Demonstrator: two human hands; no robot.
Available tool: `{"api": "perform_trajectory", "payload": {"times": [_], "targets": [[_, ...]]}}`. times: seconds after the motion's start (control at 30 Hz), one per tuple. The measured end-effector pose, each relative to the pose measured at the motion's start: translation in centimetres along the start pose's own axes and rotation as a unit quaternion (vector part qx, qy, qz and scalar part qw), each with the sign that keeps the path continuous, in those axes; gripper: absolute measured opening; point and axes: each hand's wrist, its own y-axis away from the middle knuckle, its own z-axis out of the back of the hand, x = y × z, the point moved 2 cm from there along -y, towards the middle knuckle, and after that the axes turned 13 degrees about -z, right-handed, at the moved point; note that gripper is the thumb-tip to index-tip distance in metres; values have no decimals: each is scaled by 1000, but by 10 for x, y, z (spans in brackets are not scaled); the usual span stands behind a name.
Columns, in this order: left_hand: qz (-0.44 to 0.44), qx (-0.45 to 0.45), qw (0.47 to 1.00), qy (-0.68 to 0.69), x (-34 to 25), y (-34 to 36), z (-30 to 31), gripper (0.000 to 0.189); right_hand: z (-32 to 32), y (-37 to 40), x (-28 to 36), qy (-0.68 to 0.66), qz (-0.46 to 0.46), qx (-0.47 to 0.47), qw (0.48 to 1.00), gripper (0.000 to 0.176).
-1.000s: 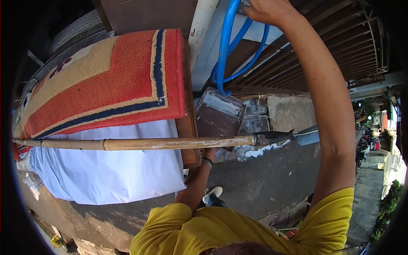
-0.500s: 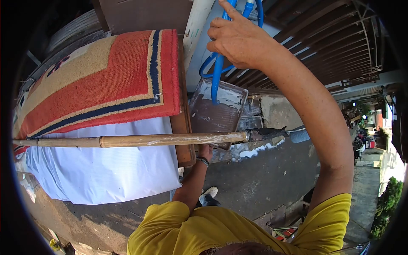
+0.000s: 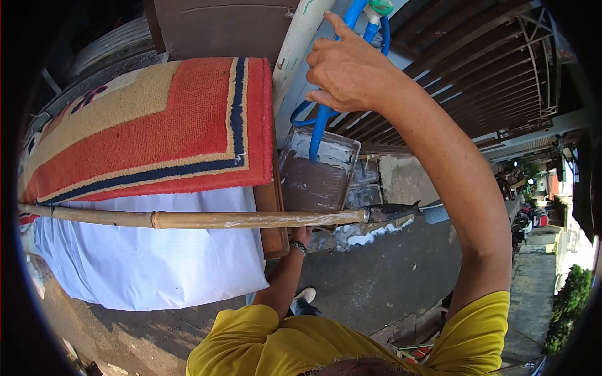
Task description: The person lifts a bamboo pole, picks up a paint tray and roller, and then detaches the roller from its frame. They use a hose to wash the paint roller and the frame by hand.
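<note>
My right hand (image 3: 345, 72) is closed around a blue hose (image 3: 318, 135), its index finger stretched out towards a pale pipe. The hose's lower end hangs over a brown, ridged paint tray (image 3: 307, 185) with whitish residue at its far side. At the tray's near edge is my left hand (image 3: 301, 235), which appears to grip it; its fingers are mostly hidden behind a bamboo pole (image 3: 251, 219). The pole passes above the tray and ends in a dark, wrapped-looking piece (image 3: 389, 213), beside a grey-blue roller (image 3: 436, 214).
A red and beige rug (image 3: 194, 125) and a white sheet (image 3: 150, 263) cover a wooden-edged surface (image 3: 273, 241) at the left. A green tap (image 3: 380, 6) and a slatted brown gate (image 3: 458, 94) stand at the far side. White residue (image 3: 376, 235) marks the dark ground.
The whole scene sits slightly lower in view, bringing the green tap into sight. My right hand stays around the hose, and my left hand stays at the tray's near edge.
</note>
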Motion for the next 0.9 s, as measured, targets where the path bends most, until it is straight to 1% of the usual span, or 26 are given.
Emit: {"api": "perform_trajectory", "payload": {"times": [0.03, 0.07, 0.1, 0.13, 0.17, 0.2, 0.23, 0.27, 0.3, 0.33, 0.4, 0.43, 0.47, 0.5, 0.53, 0.57, 0.6, 0.63, 0.67, 0.7, 0.73, 0.8, 0.83, 0.87, 0.9], "targets": [[0, 2, 1000, 9, 7, -8, 10, 27, 7, -2, 1, -3, -17, 13, 1000, 29], [-117, 157, 944, -267, 20, -24, 36, 27, 13, -4, 1, -6, -34, 26, 999, 27], [-271, 224, 789, -504, 32, -37, 62, 28, 15, -7, -3, -53, -15, 6, 998, 23], [-288, 239, 672, -639, 3, -11, 35, 26, 16, -12, -12, -97, 3, -14, 995, 20], [-295, 246, 535, -752, -12, 3, 17, 25, 18, -16, -21, -139, 22, -34, 989, 18], [-224, 166, 799, -532, -11, 1, 13, 21, 23, -18, -31, -157, -40, -99, 982, 19], [-99, 104, 959, -244, -1, -2, 12, 18, 29, -21, -40, -174, -100, -164, 966, 21], [-7, -41, 996, 78, 8, -3, 10, 15, 33, -22, -51, -191, -160, -228, 941, 23], [8, -71, 989, 126, 9, -8, 7, 14, 32, -24, -64, -201, -244, -235, 919, 26], [4, -55, 993, 108, 10, -12, 7, 14, 30, -25, -79, -211, -328, -240, 889, 31], [-16, -18, 998, 57, 13, -16, 11, 12, 16, -30, -98, -286, -303, -177, 892, 37], [-36, 11, 999, 3, 17, -20, 18, 11, 15, -31, -96, -323, -291, -143, 889, 40], [-61, 43, 995, -62, 21, -24, 23, 10, 15, -33, -95, -306, -303, -116, 895, 42], [-104, 87, 977, -163, 23, -28, 28, 10, 15, -36, -94, -287, -316, -90, 900, 43], [-182, 149, 910, -341, 17, -26, 28, 9, 17, -37, -92, -268, -328, -64, 904, 45], [-269, 191, 757, -564, 12, -23, 28, 9, 13, -38, -96, -263, -315, -69, 909, 45], [-319, 206, 621, -686, 9, -22, 28, 8, 8, -42, -104, -259, -302, -74, 915, 44], [-337, 213, 565, -723, 6, -21, 28, 8, 4, -42, -107, -255, -289, -78, 919, 44], [-343, 224, 525, -746, 14, -30, 40, 8, 6, -41, -107, -268, -288, -81, 916, 40], [-279, 207, 728, -591, 20, -42, 54, 8, 8, -39, -106, -274, -287, -76, 915, 38], [-227, 153, 881, -385, 34, -58, 76, 10, 14, -34, -102, -280, -285, -71, 914, 36], [-257, 114, 913, -297, 38, -60, 81, 16, 19, -30, -99, -291, -288, -60, 910, 33], [-362, 125, 820, -425, 25, -43, 59, 20, 19, -29, -100, -296, -292, -54, 908, 32], [-354, 133, 812, -445, 25, -43, 60, 22, 19, -28, -100, -301, -297, -47, 905, 30], [-345, 140, 804, -464, 24, -44, 62, 24, 17, -28, -97, -231, -256, -121, 931, 30]]}}
